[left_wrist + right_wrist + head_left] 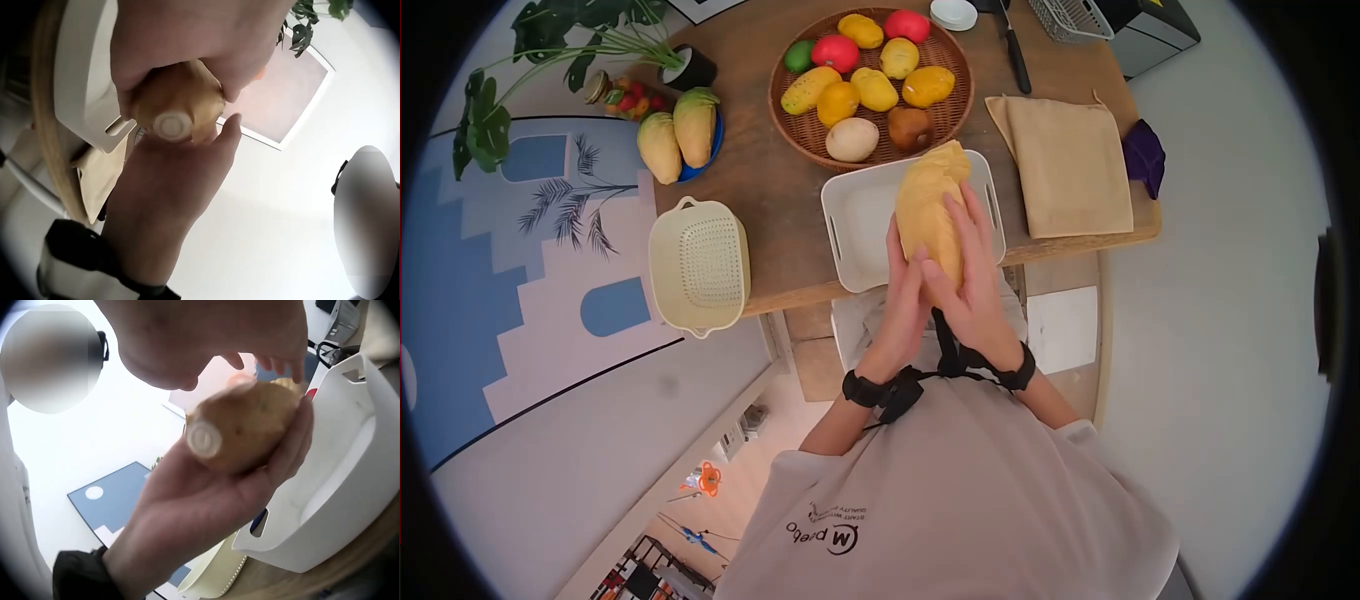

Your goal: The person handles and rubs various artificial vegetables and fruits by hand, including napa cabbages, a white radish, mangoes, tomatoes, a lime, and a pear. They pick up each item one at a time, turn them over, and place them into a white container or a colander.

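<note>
A long yellow fruit or vegetable (928,205), with a ruffled far end and a pale round base, is held up over the near side of a white tray (860,222). My left hand (906,305) grips it from the left, its palm cupped under the thing in the right wrist view. From the other side my right hand (975,295) holds it, fingers along its flank and thumb close to the left thumb. The pale base (173,125) faces back toward me between the hands. Parts of the fingers are hidden behind it.
Beyond the tray stands a brown woven basket (781,110) of assorted fruit. A pale yellow colander (659,270) stands left, below a blue plate (718,135) with two yellow-green pieces. To the right are a folded tan cloth (1075,170), a purple cloth (1144,160) and a black-handled knife (1017,62).
</note>
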The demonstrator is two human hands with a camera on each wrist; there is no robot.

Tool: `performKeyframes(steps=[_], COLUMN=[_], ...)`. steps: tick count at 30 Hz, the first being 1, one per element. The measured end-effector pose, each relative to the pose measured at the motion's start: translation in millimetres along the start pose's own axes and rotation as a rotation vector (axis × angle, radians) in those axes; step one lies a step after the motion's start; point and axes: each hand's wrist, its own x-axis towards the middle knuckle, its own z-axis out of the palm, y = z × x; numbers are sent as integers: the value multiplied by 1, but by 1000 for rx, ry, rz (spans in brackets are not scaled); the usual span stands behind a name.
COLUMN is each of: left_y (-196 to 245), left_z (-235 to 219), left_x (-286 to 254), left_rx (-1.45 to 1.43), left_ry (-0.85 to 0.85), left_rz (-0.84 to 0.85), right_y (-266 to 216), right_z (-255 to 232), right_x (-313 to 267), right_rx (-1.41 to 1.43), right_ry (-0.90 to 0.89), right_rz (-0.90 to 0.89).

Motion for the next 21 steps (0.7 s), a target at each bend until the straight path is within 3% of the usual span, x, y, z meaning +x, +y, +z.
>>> performKeyframes(steps=[3, 6, 9, 11, 17, 21], left_y=[-4, 2, -1, -6, -24, -27], left_z=[-12, -11, -18, -17, -24, -29], left_x=[10, 14, 17, 16, 11, 7], left_rx=[-122, 43, 100, 62, 29, 63], left_ry=[43, 118, 153, 133, -6, -17], left_rz=[75, 228, 262, 232, 138, 80], right_y=[-7, -9, -4, -8, -25, -17], right_z=[20, 33, 35, 34, 4, -6], right_x=[0, -6, -8, -2, 11, 22], right_rx=[4, 26, -15, -44, -387, -320], right_ry=[-2, -13, -15, 50, -273, -251], right_rz=[16, 11, -43, -86, -394, -364])
